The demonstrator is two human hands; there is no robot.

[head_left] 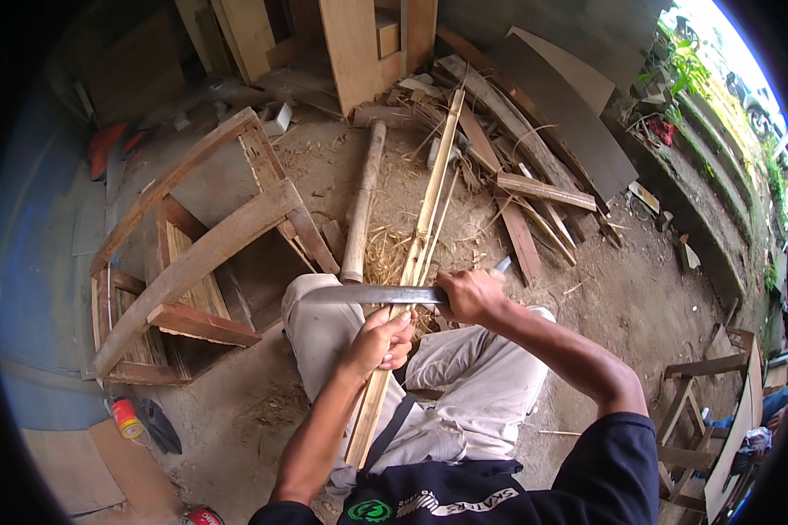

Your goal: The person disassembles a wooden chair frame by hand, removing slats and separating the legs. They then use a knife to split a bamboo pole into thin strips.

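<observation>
A long split bamboo strip (427,210) runs from my lap away across the ground, its pale inner side showing. My left hand (378,343) is wrapped round it just below the blade. My right hand (473,296) grips a machete (350,295), whose broad grey blade points left and lies across the strip. The handle is mostly hidden in my fist; a bluish-grey end (503,263) shows beyond it. A thin sliver (445,210) stands partly apart along the strip's right side. The strip's near end lies against my beige trousers (464,394).
Pale shavings (385,249) litter the ground ahead, beside a round wooden pole (364,197). A curved wooden frame (210,236) stands left. Planks and offcuts (534,192) are heaped ahead right. A red-and-yellow can (126,418) is at lower left, a wooden stand (692,411) at right.
</observation>
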